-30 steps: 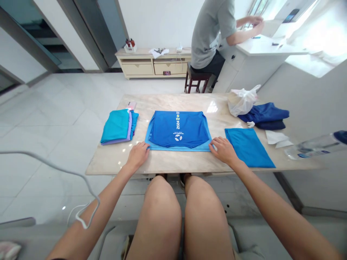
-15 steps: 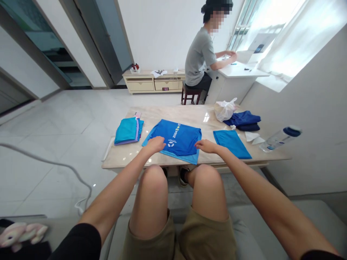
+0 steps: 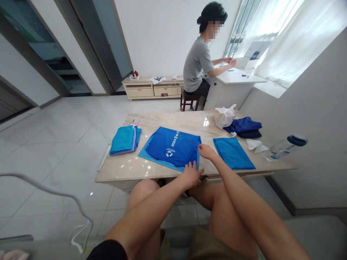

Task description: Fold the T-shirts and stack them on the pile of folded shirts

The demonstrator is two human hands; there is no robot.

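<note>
A blue shirt (image 3: pixel 170 148) with white print lies partly folded in the middle of the marble table (image 3: pixel 130 169), turned at a slight angle. My left hand (image 3: pixel 192 174) rests with fingers spread on the shirt's near right corner. My right hand (image 3: pixel 205 151) touches the shirt's right edge, a little farther back. Neither hand has lifted the cloth. A folded teal cloth (image 3: pixel 233 153) lies just right of my right hand.
A stack of folded teal and purple clothes (image 3: pixel 125 139) sits at the table's left, with a phone (image 3: pixel 135 121) behind it. At the right are dark blue garments (image 3: pixel 245 127), a white plastic bag (image 3: pixel 224 116), tissues (image 3: pixel 255 144) and a water bottle (image 3: pixel 284 147). Another person (image 3: pixel 197 68) sits at a white desk beyond.
My left hand crossed from the shirt's left side to its near right corner. The right hand stayed at the right edge. The shirt has turned slightly since a second ago, and the view shifted.
</note>
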